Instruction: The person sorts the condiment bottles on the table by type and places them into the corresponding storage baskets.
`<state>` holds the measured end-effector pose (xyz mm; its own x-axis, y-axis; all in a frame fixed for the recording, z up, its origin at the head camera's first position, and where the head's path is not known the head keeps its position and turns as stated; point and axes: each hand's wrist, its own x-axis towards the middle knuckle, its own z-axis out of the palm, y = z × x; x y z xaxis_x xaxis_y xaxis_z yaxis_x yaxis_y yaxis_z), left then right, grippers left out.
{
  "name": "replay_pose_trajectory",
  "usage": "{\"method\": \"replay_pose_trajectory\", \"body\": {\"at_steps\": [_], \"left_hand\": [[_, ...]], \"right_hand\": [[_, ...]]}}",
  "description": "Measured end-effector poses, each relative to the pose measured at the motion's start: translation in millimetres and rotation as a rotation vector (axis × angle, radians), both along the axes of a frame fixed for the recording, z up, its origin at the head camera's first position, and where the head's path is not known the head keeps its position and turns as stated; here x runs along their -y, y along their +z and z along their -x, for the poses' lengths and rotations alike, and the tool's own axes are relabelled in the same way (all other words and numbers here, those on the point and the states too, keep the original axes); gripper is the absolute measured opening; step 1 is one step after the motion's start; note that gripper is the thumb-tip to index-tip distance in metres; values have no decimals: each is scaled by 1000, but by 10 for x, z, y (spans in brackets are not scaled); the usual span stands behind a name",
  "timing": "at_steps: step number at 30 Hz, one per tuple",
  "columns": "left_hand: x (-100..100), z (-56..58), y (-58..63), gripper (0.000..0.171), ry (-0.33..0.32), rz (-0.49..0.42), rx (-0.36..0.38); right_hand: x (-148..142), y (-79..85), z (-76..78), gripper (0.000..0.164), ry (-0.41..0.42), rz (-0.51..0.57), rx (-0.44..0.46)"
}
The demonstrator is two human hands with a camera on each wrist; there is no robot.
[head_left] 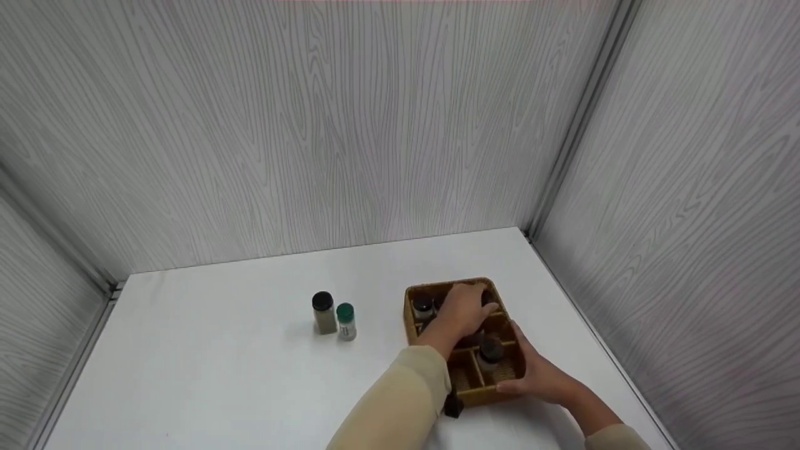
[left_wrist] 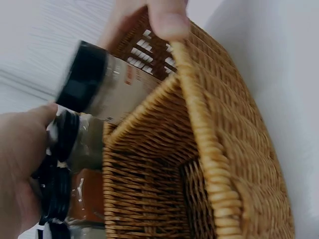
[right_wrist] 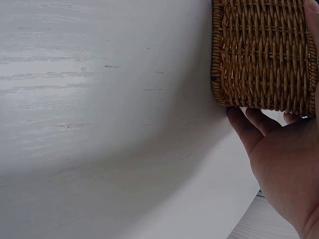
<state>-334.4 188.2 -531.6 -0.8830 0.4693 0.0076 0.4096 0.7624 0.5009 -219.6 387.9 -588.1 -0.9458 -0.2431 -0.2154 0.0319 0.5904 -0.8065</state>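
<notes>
A brown wicker basket (head_left: 475, 397) with dividers holds several black-lidded spice jars. My left hand (head_left: 461, 307) reaches into its far part, thumb and fingers around a dark lid (head_left: 486, 297). In the left wrist view the left hand (left_wrist: 20, 169) lies beside a row of black lids; a jar of orange-red contents (left_wrist: 87, 195) stands among them. My right hand (head_left: 542, 374) grips the basket's near right corner, thumb at the near rim and fingers along the right side. A jar (head_left: 490, 351) stands in the compartment beside it. Right wrist view: the right hand (right_wrist: 286, 164) touches the woven wall.
Left of the basket, a black-lidded jar (head_left: 324, 312) and a smaller green-lidded jar (head_left: 346, 322) stand upright on the white table (head_left: 219, 350). Pale wood-grain panels (head_left: 325, 125) rise behind and at both sides. A small black device (head_left: 454, 405) hangs by the left wrist.
</notes>
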Motion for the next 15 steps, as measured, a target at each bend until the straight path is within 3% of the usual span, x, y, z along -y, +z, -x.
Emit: {"method": "replay_pose_trajectory", "body": {"at_steps": [3,9,15], "left_hand": [[62,-13,4,61,-15,0,-22],[232,-103,10,52,-44,-101,-157],[443,-165,68,44,-46,-184,-237]], "right_hand": [[11,-11,2,141,6,8,-2],[11,-7,3,142,0,-12,12],[3,23,14,143,5,3,18]]}}
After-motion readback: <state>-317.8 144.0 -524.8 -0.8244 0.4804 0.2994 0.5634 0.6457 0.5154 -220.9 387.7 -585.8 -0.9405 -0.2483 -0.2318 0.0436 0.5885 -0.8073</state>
